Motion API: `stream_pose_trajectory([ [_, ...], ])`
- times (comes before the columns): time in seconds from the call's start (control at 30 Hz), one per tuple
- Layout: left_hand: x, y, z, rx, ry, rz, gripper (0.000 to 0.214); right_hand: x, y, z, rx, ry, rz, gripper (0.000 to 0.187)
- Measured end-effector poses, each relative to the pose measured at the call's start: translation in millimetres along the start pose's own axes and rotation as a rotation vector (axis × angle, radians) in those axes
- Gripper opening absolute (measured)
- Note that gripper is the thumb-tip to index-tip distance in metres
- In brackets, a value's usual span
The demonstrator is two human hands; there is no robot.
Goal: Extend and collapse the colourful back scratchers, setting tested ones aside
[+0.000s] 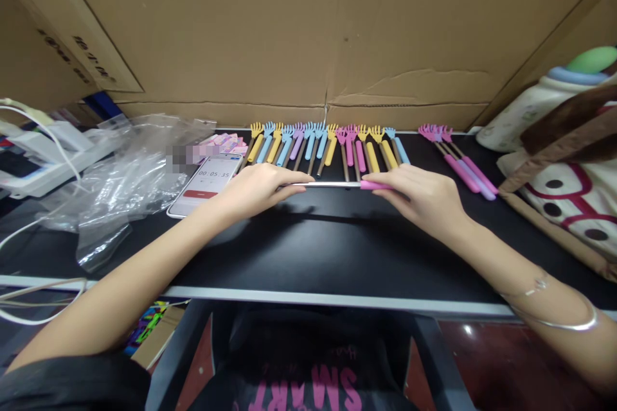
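A telescopic back scratcher with a silver rod and a pink grip is held level above the black table. My left hand is closed round the rod's left end. My right hand is closed round the pink grip at the right end. Just behind the rod lies a row of several small scratchers in yellow, blue, purple and pink, claw ends pointing away. A few pink and purple ones lie apart at the right.
A phone showing a timer lies left of my left hand, beside crumpled clear plastic bags. Cardboard walls the back. A cartoon-print bag stands at the right. White cables trail at the left edge.
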State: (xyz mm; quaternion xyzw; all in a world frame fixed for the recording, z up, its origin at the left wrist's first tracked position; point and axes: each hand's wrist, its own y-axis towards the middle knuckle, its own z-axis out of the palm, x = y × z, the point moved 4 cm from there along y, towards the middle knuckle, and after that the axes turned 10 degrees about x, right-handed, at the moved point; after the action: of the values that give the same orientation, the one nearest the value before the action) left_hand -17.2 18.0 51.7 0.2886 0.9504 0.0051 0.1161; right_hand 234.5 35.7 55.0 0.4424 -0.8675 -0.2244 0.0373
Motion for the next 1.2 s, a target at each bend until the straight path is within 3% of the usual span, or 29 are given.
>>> stream_pose_trajectory([
  [0.4, -1.8, -1.8, -2.6, -0.157, 0.242, 0.035, 0.035, -3.4, -0.8, 2.8, 0.062, 0.118, 0.042, 0.025],
  [0.7, -13.3, -7.7, -6.0, -0.332, 0.486, 0.103, 0.033, -8.9, 1.0, 15.3, 0.359, 0.395, 0.169, 0.033],
  [0.87, -14.2, -5.6, -0.9, -0.289, 0.444, 0.091, 0.032, -8.3, 1.7, 15.5, 0.411, 0.392, 0.212, 0.034],
  [1.2, -9.1, -3.2, -4.1, -0.086, 0.273, -0.111, 0.033, -22.0, -0.9, -0.6, 0.288, 0.316, 0.357, 0.034],
])
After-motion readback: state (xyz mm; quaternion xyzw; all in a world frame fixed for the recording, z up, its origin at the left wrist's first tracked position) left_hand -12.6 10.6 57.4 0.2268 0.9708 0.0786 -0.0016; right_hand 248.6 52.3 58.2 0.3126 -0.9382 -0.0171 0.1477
